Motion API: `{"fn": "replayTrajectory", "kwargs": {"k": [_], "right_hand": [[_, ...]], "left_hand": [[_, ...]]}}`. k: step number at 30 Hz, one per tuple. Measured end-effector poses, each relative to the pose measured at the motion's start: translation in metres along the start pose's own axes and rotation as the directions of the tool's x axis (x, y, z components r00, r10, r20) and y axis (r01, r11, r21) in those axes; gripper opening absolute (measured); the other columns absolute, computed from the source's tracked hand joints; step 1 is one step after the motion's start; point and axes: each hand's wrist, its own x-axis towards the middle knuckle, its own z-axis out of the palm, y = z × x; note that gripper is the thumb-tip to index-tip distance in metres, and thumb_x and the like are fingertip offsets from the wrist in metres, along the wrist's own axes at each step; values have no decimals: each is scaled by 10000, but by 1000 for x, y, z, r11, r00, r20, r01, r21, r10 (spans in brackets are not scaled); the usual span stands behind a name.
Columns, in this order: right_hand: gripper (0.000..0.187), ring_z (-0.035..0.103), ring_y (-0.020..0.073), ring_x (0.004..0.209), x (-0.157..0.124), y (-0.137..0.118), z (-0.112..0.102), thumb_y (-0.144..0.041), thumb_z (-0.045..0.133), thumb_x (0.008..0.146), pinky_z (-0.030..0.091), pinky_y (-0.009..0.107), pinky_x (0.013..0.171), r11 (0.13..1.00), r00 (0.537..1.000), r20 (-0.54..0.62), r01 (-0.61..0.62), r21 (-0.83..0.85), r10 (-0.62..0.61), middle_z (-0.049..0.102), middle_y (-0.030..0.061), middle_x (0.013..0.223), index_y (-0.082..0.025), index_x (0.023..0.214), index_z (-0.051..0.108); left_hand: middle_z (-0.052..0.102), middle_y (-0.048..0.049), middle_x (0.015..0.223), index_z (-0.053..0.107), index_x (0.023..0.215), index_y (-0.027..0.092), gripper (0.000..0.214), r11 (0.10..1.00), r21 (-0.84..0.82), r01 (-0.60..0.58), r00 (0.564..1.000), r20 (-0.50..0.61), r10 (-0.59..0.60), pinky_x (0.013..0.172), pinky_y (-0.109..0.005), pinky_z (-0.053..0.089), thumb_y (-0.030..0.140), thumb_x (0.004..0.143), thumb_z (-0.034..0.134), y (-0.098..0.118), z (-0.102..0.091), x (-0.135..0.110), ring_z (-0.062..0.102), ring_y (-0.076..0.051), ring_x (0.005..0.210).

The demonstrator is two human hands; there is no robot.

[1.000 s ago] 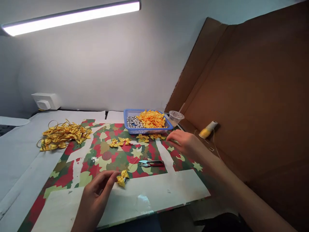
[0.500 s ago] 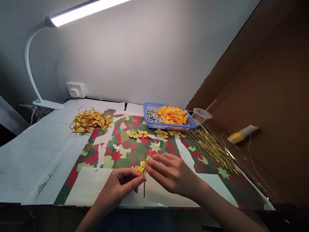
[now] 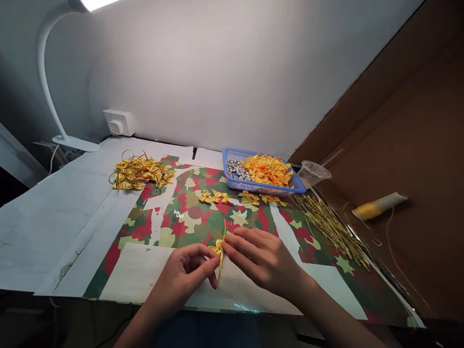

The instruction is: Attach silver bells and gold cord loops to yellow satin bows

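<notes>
Between my two hands, over the white sheet at the front of the table, is a yellow ribbon bow (image 3: 216, 247) with a gold cord (image 3: 220, 270) running up and down past it. My left hand (image 3: 190, 273) pinches the bow's left side between thumb and fingertips. From the other side my right hand (image 3: 263, 256) has its fingertips closed at the bow's knot, where the cord crosses. The fingers partly hide the knot. Beyond the hands several loose yellow bows (image 3: 214, 196) lie in a row on the patterned paper (image 3: 203, 227).
A blue basket (image 3: 264, 187) holds yellow bows and silver beads. Finished-looking corded bows (image 3: 141, 171) are heaped at left, gold cords (image 3: 331, 227) at right. A clear plastic cup (image 3: 314, 173), a yellow-white spool (image 3: 379, 207), a lamp (image 3: 45, 72) and a cardboard wall (image 3: 406, 125) stand around.
The view has tilted down and shifted slightly left. The cord's upper end now stands up above the bow, and its lower part slants. Both hands stay at the bow.
</notes>
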Motion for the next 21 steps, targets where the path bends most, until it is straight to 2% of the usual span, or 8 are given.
{"fn": "replayTrajectory", "kwargs": {"k": [2,4,10,13,16,19,21], "right_hand": [[296,623,164,689,0,-2,0,-80,402,933,477,276,551,1000,1000,-3,5,-16,-5,704,56,757,-129,791,658],[300,622,168,704,0,-4,1,-78,397,932,476,281,554,1000,1000,4,8,-24,-8,703,59,762,-135,796,658],[176,641,175,697,2,-3,6,-69,480,899,474,281,591,998,1000,1,-19,66,19,684,68,755,-124,807,619],[147,642,167,710,2,4,8,-59,480,892,511,282,651,992,998,-20,-62,113,65,699,70,785,-132,853,601],[140,632,166,709,0,14,10,-56,485,885,531,290,664,982,991,-47,-117,148,125,706,69,783,-148,872,590],[124,633,174,695,-2,17,8,-43,521,861,535,297,615,963,976,-84,-181,199,201,702,85,772,-143,887,589],[141,640,171,698,-2,12,4,-37,548,843,541,292,610,934,951,-134,-237,267,279,700,82,777,-158,898,595]], "left_hand": [[610,10,506,647,860,146,320,1000,2,25,1000,-7,-25,434,-199,323,451,764,630,0,0,0,422,-81,409],[592,20,487,655,886,144,336,999,8,37,999,-7,-37,428,-200,307,451,750,643,-1,1,-1,410,-81,401],[601,8,544,675,708,157,224,1000,21,-15,1000,5,15,548,-240,462,376,755,668,-1,1,0,567,-129,518],[617,8,597,697,664,163,168,999,-15,-41,999,27,41,556,-227,490,312,742,697,-2,0,-2,578,-110,517],[657,-1,643,720,668,170,120,999,-40,-17,999,35,19,527,-213,495,279,718,720,-1,1,-5,584,-103,506],[699,-25,686,731,662,171,125,1000,-12,-10,999,49,10,522,-226,500,286,709,724,0,1,-7,603,-119,505],[718,-39,678,740,679,176,138,997,50,-50,998,30,49,562,-246,508,302,726,709,1,2,-8,635,-153,558]]}}
